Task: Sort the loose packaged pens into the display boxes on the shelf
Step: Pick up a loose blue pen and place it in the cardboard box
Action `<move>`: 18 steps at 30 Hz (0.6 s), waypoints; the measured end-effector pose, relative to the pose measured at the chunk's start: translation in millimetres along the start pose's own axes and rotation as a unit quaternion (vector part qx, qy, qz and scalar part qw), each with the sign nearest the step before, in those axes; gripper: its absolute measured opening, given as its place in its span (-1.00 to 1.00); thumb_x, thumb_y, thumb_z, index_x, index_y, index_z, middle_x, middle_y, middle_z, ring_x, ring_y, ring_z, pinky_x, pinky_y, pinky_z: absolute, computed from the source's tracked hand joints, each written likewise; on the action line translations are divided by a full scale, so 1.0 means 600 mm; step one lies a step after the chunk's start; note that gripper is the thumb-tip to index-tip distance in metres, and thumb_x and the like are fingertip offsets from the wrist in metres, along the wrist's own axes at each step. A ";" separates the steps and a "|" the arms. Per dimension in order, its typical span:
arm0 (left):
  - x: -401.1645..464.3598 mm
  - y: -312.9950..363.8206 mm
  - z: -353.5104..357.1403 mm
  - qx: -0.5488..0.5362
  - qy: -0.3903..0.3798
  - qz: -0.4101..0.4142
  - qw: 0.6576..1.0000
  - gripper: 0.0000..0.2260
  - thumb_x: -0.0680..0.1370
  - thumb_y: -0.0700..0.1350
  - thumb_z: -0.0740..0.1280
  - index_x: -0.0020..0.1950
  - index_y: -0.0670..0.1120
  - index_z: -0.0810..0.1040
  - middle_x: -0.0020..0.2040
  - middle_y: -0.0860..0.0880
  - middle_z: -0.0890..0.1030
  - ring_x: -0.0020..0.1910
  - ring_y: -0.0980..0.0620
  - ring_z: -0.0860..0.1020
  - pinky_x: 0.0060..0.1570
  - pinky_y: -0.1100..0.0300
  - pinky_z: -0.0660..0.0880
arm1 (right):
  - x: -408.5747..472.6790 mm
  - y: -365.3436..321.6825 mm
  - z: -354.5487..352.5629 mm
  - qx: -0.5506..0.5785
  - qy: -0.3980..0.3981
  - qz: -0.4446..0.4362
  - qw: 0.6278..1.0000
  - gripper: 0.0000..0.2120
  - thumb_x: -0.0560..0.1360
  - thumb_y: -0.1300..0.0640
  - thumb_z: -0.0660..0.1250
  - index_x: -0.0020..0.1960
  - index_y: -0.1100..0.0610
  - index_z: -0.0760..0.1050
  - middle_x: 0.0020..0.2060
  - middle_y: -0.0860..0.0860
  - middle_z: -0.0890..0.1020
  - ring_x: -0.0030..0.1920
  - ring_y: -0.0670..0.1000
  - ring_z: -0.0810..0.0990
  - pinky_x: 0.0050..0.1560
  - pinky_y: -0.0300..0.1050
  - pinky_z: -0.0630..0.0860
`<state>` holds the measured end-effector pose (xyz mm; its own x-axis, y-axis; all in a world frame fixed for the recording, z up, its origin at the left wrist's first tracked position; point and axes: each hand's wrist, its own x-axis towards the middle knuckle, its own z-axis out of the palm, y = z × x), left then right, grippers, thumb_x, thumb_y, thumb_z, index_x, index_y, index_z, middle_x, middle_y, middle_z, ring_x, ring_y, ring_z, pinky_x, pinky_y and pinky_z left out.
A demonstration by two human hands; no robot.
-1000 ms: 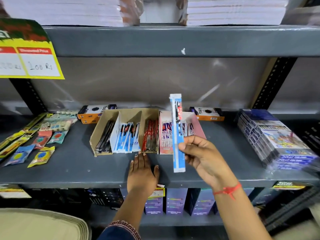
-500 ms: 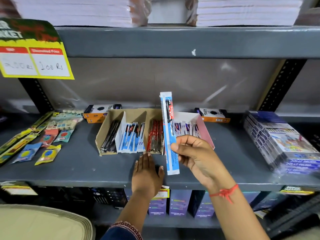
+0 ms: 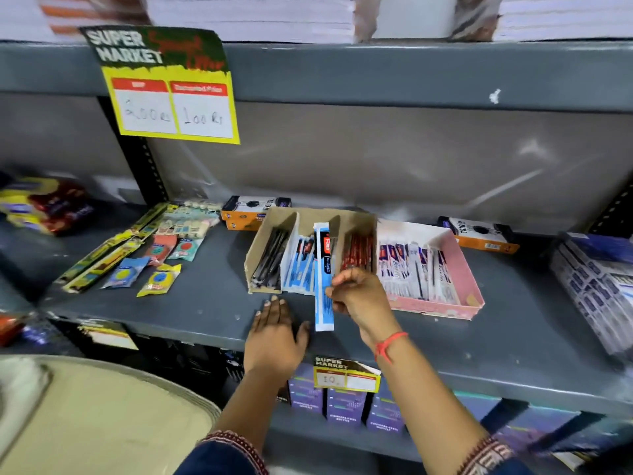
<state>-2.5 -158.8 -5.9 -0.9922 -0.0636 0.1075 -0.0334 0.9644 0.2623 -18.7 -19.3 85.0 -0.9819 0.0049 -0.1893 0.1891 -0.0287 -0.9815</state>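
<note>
My right hand [image 3: 359,296] pinches a long blue-and-white packaged pen [image 3: 323,275] and holds it upright over the front of the brown cardboard display box [image 3: 274,217]. That box has compartments of black pens [image 3: 270,258], blue packaged pens [image 3: 299,269] and red pens [image 3: 358,253]. The held pen stands over the blue compartment. A pink display box [image 3: 459,265] of white-and-purple packaged pens sits to the right. Flat on the grey shelf [image 3: 205,303] just in front of the brown box lies my left hand [image 3: 275,332], fingers spread.
Loose packets of erasers and sharpeners [image 3: 157,279] and yellow strips [image 3: 102,262] lie at left. Orange-and-black boxes [image 3: 253,209] [image 3: 479,234] stand behind. Wrapped blue-white packs [image 3: 592,286] fill the right. A yellow price sign [image 3: 171,97] hangs from the upper shelf.
My right hand has carried the blue packaged pen leftward and down, from in front of the pink box to over the blue compartment. My view has swung left. The left hand stays flat.
</note>
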 end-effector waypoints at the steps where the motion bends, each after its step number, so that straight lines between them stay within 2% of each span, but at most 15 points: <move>1: 0.001 -0.011 -0.004 0.000 0.005 -0.009 1.000 -0.44 0.58 0.12 0.05 0.47 -0.19 0.08 0.51 -0.18 0.16 0.49 -0.09 0.10 0.45 0.08 0.00 | 0.009 0.005 0.011 -0.018 0.010 -0.002 1.000 -0.64 0.42 0.49 0.25 -0.40 0.10 0.37 -0.43 0.01 0.49 -0.40 -0.09 0.46 -0.48 -0.30 0.43; 4: 0.008 -0.043 -0.012 0.002 0.009 -0.028 1.000 -0.45 0.59 0.10 0.05 0.46 -0.20 0.10 0.49 -0.19 0.19 0.48 -0.10 0.11 0.45 0.06 0.02 | 0.040 0.017 0.044 -0.083 0.045 -0.010 0.995 -0.61 0.41 0.47 0.19 -0.44 0.07 0.39 -0.41 0.01 0.52 -0.33 -0.01 0.49 -0.26 -0.14 0.48; 6: 0.015 -0.056 -0.015 -0.001 0.012 -0.038 0.999 -0.46 0.59 0.09 0.06 0.46 -0.22 0.10 0.49 -0.20 0.19 0.48 -0.11 0.11 0.45 0.07 0.01 | 0.056 0.023 0.063 -0.122 0.060 -0.009 0.991 -0.60 0.42 0.46 0.17 -0.43 0.03 0.38 -0.30 0.07 0.56 -0.20 0.04 0.51 -0.11 -0.06 0.51; 9: 0.022 -0.069 -0.012 -0.001 0.021 -0.041 0.999 -0.46 0.59 0.06 0.06 0.46 -0.22 0.08 0.50 -0.20 0.16 0.48 -0.10 0.10 0.45 0.09 -0.03 | 0.078 0.031 0.086 -0.173 0.067 -0.009 0.983 -0.61 0.45 0.44 0.14 -0.40 0.03 0.35 -0.13 0.12 0.60 -0.09 0.06 0.53 -0.09 -0.17 0.46; 11: 0.021 -0.072 -0.006 -0.004 0.032 -0.040 0.999 -0.47 0.58 0.03 0.07 0.46 -0.22 0.08 0.50 -0.20 0.16 0.49 -0.09 0.10 0.46 0.11 -0.05 | 0.089 0.031 0.092 -0.204 0.072 -0.006 0.976 -0.70 0.45 0.44 0.14 -0.29 0.08 0.42 -0.02 0.16 0.63 -0.06 0.08 0.54 -0.11 -0.23 0.39; 12: 0.022 -0.074 -0.003 -0.007 0.037 -0.040 0.999 -0.48 0.58 0.02 0.08 0.46 -0.22 0.09 0.50 -0.20 0.17 0.48 -0.09 0.11 0.46 0.11 -0.05 | 0.096 0.030 0.095 -0.219 0.074 -0.005 0.973 -0.75 0.45 0.43 0.15 -0.17 0.13 0.48 0.03 0.18 0.63 -0.03 0.10 0.55 -0.13 -0.24 0.37; 14: 0.022 -0.075 0.002 -0.013 0.049 -0.037 0.998 -0.49 0.58 0.02 0.05 0.45 -0.22 0.13 0.49 -0.20 0.20 0.48 -0.11 0.14 0.46 0.10 -0.03 | 0.108 0.027 0.098 -0.242 0.078 -0.007 0.967 -0.73 0.45 0.43 0.14 0.06 0.25 0.50 0.10 0.23 0.61 0.06 0.17 0.58 -0.13 -0.21 0.39; 18: 0.019 -0.072 0.000 -0.032 0.068 -0.032 0.997 -0.41 0.50 0.07 -0.06 0.41 -0.27 0.22 0.43 -0.26 0.29 0.43 -0.18 0.24 0.45 0.05 0.06 | 0.128 0.019 0.103 -0.272 0.085 0.000 0.959 -0.67 0.47 0.41 0.10 0.18 0.32 0.46 0.15 0.29 0.58 0.14 0.24 0.57 0.04 -0.04 0.51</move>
<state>-12.4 -201.3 -15.9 -0.9626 -0.1629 0.2164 -0.0841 0.9393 0.3327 -92.8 -80.7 61.1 -0.9751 0.1680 -0.1451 0.2108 0.4963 -0.8422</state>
